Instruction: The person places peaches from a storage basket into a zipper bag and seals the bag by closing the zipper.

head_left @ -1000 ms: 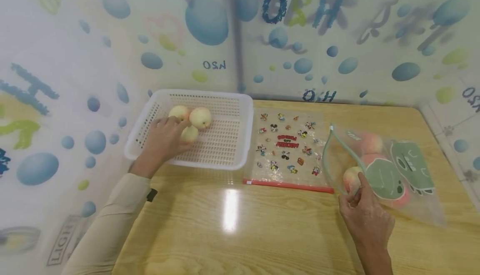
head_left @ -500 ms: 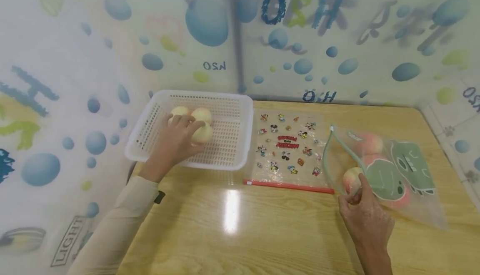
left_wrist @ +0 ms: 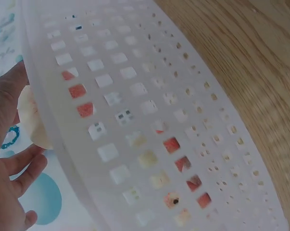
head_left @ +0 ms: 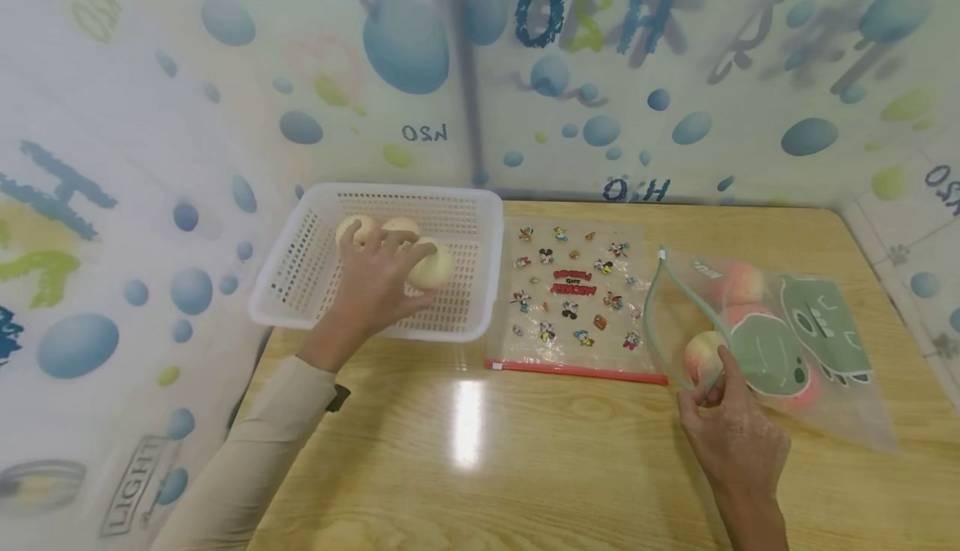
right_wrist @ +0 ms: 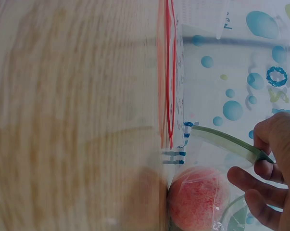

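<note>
My left hand [head_left: 367, 291] grips a pale yellow peach [head_left: 435, 264] inside the white plastic basket [head_left: 492, 272] in the head view. Beyond the fingers, two more peaches [head_left: 356, 229] sit in the basket, partly covered by the hand. The left wrist view shows the held peach [left_wrist: 34, 118] past the basket's perforated wall. With thumb and fingers, my right hand [head_left: 738, 438] pinches the green-edged mouth of a clear zip bag [head_left: 825, 326] printed with a green cartoon. The bag's mouth gapes; one peach [head_left: 703, 354] lies near it, others deeper in. The right wrist view shows this pinch.
A second clear zip bag [head_left: 573, 301] with small cartoon prints and a red slider edge lies flat between basket and green-edged bag. The wooden table [head_left: 555, 459] ends at a bubble-patterned wall [head_left: 570, 151] behind and at the left.
My left hand has moved rightward inside the basket, carrying the peach away from the other two. The right hand has stayed at the bag's mouth.
</note>
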